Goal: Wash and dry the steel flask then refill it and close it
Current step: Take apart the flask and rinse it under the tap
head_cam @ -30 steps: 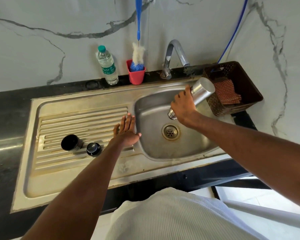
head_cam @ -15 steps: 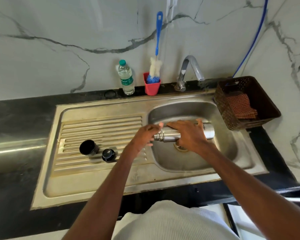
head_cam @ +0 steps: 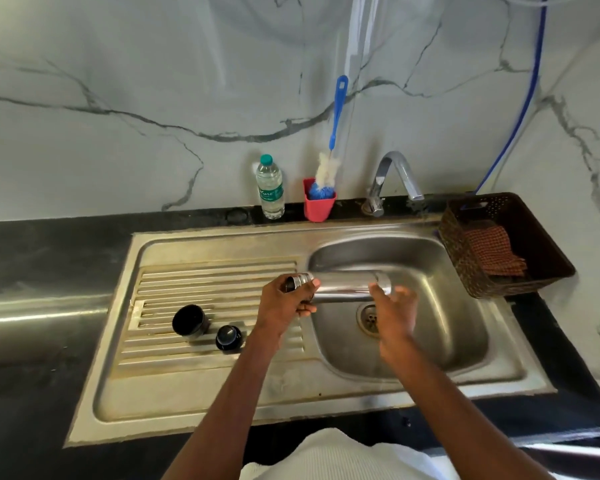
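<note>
One brown basket point(head_cam: 548, 268) beside the sink point(head_cam: 222, 244) holds a checked cloth point(head_cam: 492, 251).

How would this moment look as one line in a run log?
left hand: grips steel flask neck | right hand: open at base | flask: horizontal over sink | caps: on drainboard

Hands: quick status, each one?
Left hand: grips the steel flask near its neck.
Right hand: open, fingers spread by the flask's base, no grip.

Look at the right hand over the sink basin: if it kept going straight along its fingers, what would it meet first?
The right hand points up and away, so it would probably meet the steel flask first, near its base end. Depth is unclear; its fingers may already touch it.
</note>
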`<state>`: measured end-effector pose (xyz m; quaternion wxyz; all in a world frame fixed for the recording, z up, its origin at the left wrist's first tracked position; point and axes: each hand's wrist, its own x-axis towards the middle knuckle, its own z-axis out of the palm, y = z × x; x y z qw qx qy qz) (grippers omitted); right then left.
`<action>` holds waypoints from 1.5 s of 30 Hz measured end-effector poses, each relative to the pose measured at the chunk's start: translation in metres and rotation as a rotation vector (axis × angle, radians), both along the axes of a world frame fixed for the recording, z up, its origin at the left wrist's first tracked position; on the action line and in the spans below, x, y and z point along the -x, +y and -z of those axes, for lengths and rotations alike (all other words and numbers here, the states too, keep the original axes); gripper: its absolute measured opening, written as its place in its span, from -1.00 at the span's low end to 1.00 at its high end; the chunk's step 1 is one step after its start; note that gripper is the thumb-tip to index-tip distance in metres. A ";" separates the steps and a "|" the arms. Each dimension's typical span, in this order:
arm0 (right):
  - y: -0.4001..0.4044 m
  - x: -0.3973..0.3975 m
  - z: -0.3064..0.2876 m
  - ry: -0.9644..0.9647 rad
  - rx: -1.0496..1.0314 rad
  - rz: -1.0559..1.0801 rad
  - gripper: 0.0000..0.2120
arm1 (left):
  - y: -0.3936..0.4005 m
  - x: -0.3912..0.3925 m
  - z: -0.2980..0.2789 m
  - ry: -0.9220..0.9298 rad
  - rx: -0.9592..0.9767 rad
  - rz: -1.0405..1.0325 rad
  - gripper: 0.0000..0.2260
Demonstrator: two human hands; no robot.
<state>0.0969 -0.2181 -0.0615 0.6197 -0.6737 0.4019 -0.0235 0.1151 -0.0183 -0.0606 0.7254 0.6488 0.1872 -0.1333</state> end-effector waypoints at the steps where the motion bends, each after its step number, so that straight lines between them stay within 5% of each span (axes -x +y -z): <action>1: 0.000 -0.008 0.000 0.089 -0.347 0.052 -0.48 | 0.004 0.000 -0.002 0.005 0.052 -0.019 -0.58; 2: -0.001 -0.016 0.001 0.136 -0.648 0.050 -0.45 | 0.008 0.000 -0.002 0.011 0.101 -0.036 -0.59; 4: 0.004 -0.029 -0.003 0.097 -0.911 -0.050 -0.52 | 0.014 0.001 -0.004 0.026 0.165 -0.061 -0.60; 9: 0.051 -0.053 -0.014 -0.040 -0.844 -0.152 -0.55 | 0.038 0.004 -0.005 0.011 0.187 -0.064 -0.56; 17: 0.155 -0.082 -0.028 -0.264 -0.515 -0.270 -0.38 | 0.183 -0.003 0.008 -0.300 -0.631 -0.403 -0.82; 23: 0.232 -0.085 -0.031 -0.435 0.109 -0.544 -0.31 | 0.271 0.006 0.068 -0.097 -1.085 0.078 -0.50; 30: 0.282 -0.077 -0.025 -0.432 0.412 -0.783 -0.20 | 0.276 0.018 0.091 -0.138 -1.150 0.121 -0.40; 45: 0.293 -0.065 -0.003 -0.355 0.501 -0.896 -0.21 | 0.275 0.021 0.100 -0.124 -1.135 0.128 -0.37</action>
